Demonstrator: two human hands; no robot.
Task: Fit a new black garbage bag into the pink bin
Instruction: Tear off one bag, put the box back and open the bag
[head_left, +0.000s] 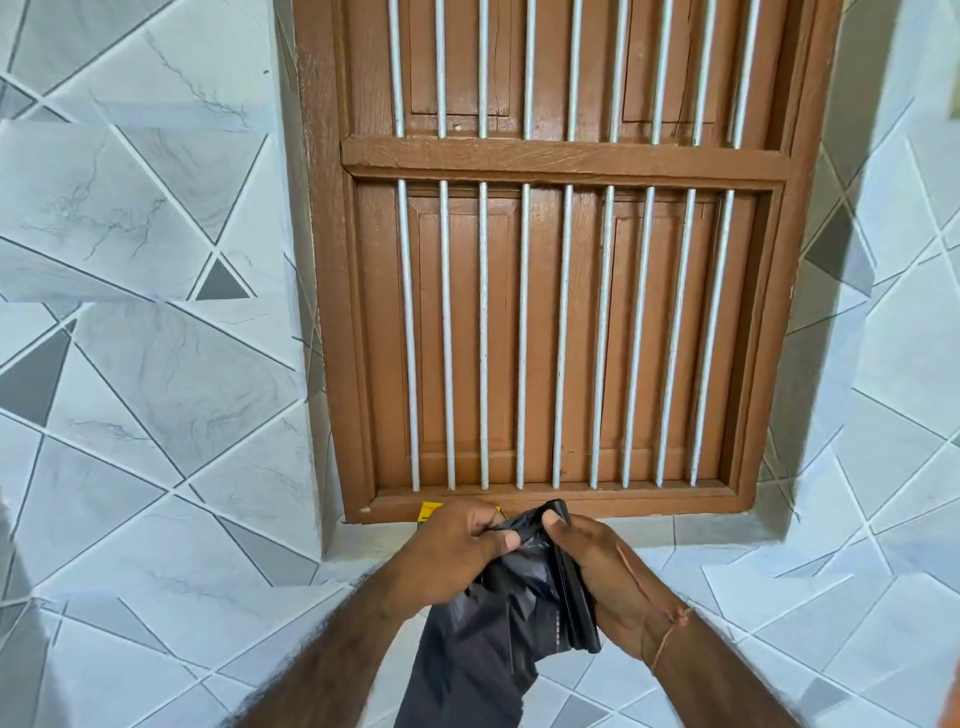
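Observation:
A black garbage bag (483, 639) hangs between both my hands near the bottom centre of the head view, partly folded, with its loose end drooping down and left. My left hand (457, 545) pinches the bag's upper edge between thumb and fingers. My right hand (602, 577) grips the folded stack of the bag on the right, thumb on top. A thin red thread circles my right wrist. The pink bin is out of sight.
A brown wooden window (561, 260) with white vertical bars fills the wall straight ahead. A yellow packet (431, 508) lies on the sill behind my left hand. Grey-and-white patterned tiles (145, 338) cover the walls on both sides.

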